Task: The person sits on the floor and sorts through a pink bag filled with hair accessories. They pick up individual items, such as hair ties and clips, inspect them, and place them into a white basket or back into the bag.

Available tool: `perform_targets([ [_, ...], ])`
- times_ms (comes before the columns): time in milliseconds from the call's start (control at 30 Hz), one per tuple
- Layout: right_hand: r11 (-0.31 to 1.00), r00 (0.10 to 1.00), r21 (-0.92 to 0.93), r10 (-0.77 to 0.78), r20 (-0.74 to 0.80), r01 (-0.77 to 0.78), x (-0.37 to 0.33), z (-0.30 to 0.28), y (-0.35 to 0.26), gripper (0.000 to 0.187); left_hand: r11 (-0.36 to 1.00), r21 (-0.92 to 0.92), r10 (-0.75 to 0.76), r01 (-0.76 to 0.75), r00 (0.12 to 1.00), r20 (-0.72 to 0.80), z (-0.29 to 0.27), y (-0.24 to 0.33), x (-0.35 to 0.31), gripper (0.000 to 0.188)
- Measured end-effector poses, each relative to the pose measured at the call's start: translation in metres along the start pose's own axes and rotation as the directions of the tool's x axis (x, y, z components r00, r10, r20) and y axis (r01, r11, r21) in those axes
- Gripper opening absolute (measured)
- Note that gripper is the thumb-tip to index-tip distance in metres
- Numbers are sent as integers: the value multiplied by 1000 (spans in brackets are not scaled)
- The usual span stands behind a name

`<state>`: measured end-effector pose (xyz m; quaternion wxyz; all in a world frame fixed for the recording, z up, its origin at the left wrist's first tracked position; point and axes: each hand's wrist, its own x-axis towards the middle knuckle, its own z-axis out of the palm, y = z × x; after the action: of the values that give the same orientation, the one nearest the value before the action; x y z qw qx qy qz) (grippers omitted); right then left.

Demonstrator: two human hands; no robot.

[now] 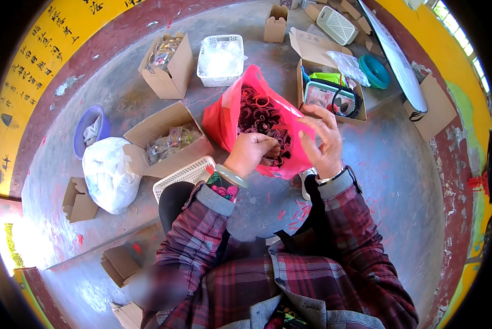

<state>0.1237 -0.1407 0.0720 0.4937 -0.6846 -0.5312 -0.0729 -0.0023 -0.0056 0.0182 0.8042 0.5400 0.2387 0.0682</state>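
A pink-red plastic bag [221, 120] stands open between my knees, filled with many dark red, ring-like curled pieces [255, 109]. My left hand [249, 152] reaches over the bag's near side, thumb and fingers pinched together over the dark pieces. What lies in the pinch, if anything, is too small to make out. At the bag's right edge, my right hand [325, 143] is raised with thumb and fingers spread apart and nothing visible between them. Whether it touches the bag's rim, I cannot tell.
Left of the bag are a cardboard box [196, 145] of small wrapped items, a white basket [174, 176], a white plastic sack [110, 178] and a purple basin [78, 130]. Beyond stand a white basket [220, 81] and an open carton [302, 88]. Red scraps [300, 211] litter the floor.
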Motion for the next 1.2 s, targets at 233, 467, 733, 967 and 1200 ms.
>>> perform_targets([
  [233, 977, 985, -135, -158, 73, 167, 0, 10, -4, 27, 1000, -20, 20, -21, 999, -26, 5, 4, -3, 15],
  [467, 980, 986, -129, -146, 79, 155, -1, 12, -1, 24, 991, 104, 86, -86, 996, 8, 5, 4, -4, 15],
  [733, 999, 988, 41, 28, 155, -34, -5, 14, 10, 16, 979, 174, 113, -109, 993, -16, 12, 11, -10, 18],
  [967, 998, 982, -56, 15, 189, -4, -6, 13, 12, 10, 923, 341, 191, -181, 982, 4, 7, 1, -4, 18],
  [1200, 765, 949, -567, -195, 248, 305, -13, 23, -12, 8, 992, 95, 86, -78, 993, -83, 10, -5, 0, 23],
])
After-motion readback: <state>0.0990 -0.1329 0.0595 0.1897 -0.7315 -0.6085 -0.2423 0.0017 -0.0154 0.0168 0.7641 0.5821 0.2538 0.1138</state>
